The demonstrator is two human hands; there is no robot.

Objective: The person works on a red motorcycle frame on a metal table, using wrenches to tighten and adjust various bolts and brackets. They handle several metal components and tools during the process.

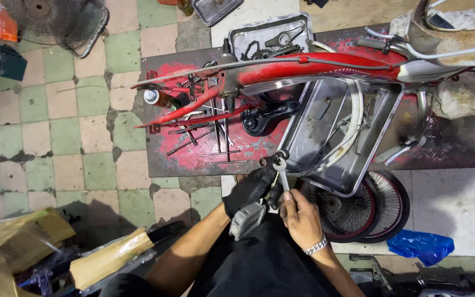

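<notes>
Wrench [282, 177] gripped by both hands beside metal tray [383, 132] holding wheel rim [357, 118]

Red bicycle frame [303, 67], green-checked floor [56, 143]

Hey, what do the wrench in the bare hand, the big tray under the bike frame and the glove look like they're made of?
The wrench in the right hand looks like bare steel: slim, silvery and shiny. The big tray seems to be thin sheet metal, probably aluminium or stainless steel, grey with dull reflections and a rolled rim. The glove on the left hand looks like black fabric or rubber-coated knit; matte, hard to tell.
</notes>
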